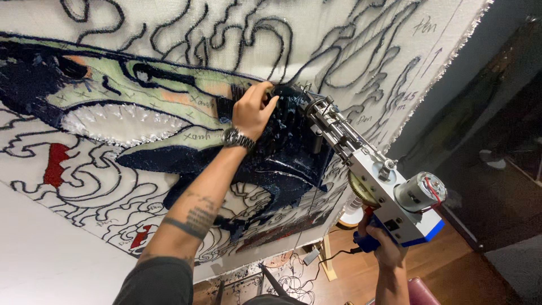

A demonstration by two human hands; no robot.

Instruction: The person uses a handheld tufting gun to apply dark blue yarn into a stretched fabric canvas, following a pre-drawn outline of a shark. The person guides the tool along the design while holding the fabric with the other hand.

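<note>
A large white tufting cloth [339, 34] hangs stretched in front of me, drawn with black outlines and partly filled with dark blue, green, white and red yarn. My left hand [253, 108], with a wristwatch, presses its fingers on the dark blue tufted patch [282, 152]. My right hand [385, 244] grips the blue handle of a tufting gun [389, 189], white-bodied with a silver motor. The gun's metal needle end [313, 104] touches the cloth just right of my left fingers.
A wooden frame leg [327, 257] stands below the cloth on a brown wood floor [451, 265]. Loose yarn and cables [293, 279] lie on the floor. A dark wall or cabinet [497, 113] rises at the right.
</note>
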